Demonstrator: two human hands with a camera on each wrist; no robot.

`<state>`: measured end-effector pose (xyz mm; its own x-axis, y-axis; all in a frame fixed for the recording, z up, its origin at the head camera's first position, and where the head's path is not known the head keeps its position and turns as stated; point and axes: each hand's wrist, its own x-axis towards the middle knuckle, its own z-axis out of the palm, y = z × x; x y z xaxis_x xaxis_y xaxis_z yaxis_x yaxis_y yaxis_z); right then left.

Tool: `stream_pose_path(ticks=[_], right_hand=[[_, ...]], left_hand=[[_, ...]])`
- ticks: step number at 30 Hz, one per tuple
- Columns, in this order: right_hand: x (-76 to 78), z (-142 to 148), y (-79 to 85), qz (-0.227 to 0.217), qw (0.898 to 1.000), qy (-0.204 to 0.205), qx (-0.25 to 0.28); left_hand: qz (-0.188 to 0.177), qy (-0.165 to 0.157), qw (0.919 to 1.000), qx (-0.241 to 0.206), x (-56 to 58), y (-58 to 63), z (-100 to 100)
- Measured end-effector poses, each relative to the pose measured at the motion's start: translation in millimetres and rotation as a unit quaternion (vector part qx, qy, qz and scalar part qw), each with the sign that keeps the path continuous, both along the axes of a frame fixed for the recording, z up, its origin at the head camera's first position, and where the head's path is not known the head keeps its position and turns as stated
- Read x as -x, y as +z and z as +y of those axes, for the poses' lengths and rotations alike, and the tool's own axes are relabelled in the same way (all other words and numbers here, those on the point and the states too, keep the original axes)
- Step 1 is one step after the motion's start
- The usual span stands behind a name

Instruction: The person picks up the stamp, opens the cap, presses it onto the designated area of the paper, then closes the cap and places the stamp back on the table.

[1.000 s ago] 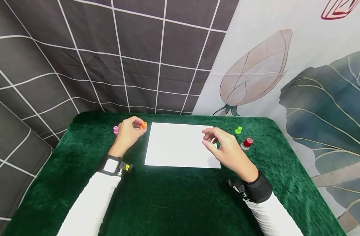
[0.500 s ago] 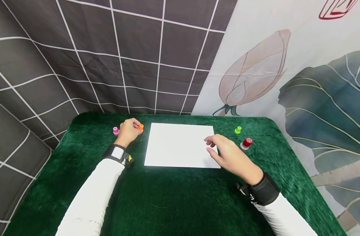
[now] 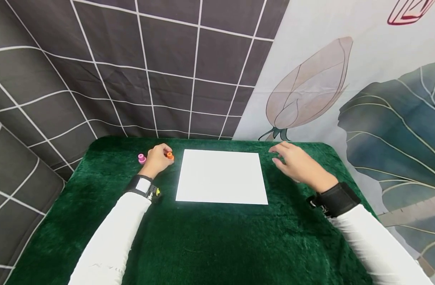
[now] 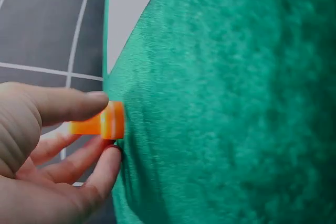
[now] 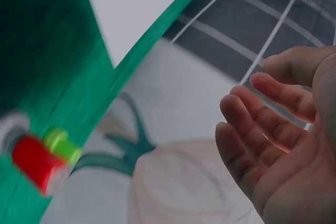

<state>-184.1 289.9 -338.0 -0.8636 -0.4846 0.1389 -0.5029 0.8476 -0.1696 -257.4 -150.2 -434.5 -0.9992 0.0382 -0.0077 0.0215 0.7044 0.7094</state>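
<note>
My left hand (image 3: 159,159) is at the left of the table, with its thumb and fingertips around a small orange stamp (image 3: 170,156). In the left wrist view the orange stamp (image 4: 111,120) has its wide base toward the cloth, and the thumb lies against its side. Just left of that hand stands a pink stamp (image 3: 142,158). My right hand (image 3: 296,162) is over the right side with loosely bent fingers and nothing in them. It hides the green stamp (image 5: 62,145) and the red-topped stamp (image 5: 39,163) from the head view; both show in the right wrist view.
A white sheet of paper (image 3: 222,177) lies between the hands on the green cloth (image 3: 221,241) covering the table. Behind the table hangs a grey grid-patterned backdrop (image 3: 167,87), with a plant-printed one (image 3: 310,91) to its right.
The left hand has lowered the orange stamp toward the cloth and slightly left. The right hand has moved right, off the paper, and now covers the green and red-topped stamps in the head view.
</note>
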Motion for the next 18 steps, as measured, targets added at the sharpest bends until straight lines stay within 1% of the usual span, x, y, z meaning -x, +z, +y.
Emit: stream_pose_path(ticks=[4,9,14,18], right_hand=[[16.6,17,3.0,-0.029,0.999,-0.021,-0.033],[33.9,29,2.6,-0.073,0.994,-0.055,-0.063],[48.5,39,-1.5,-0.108,0.987,-0.069,-0.096],[59.9,48,-8.8,-0.139,0.980,-0.082,-0.115]], left_hand=[[-0.009,-0.022,0.9997,0.007,-3.7,8.7,-3],[-0.005,-0.032,0.9990,0.030,-11.0,18.8,-8],[0.019,-0.056,0.9970,0.051,-22.8,28.0,-7],[0.042,-0.089,0.9932,0.063,-33.5,35.2,-2]])
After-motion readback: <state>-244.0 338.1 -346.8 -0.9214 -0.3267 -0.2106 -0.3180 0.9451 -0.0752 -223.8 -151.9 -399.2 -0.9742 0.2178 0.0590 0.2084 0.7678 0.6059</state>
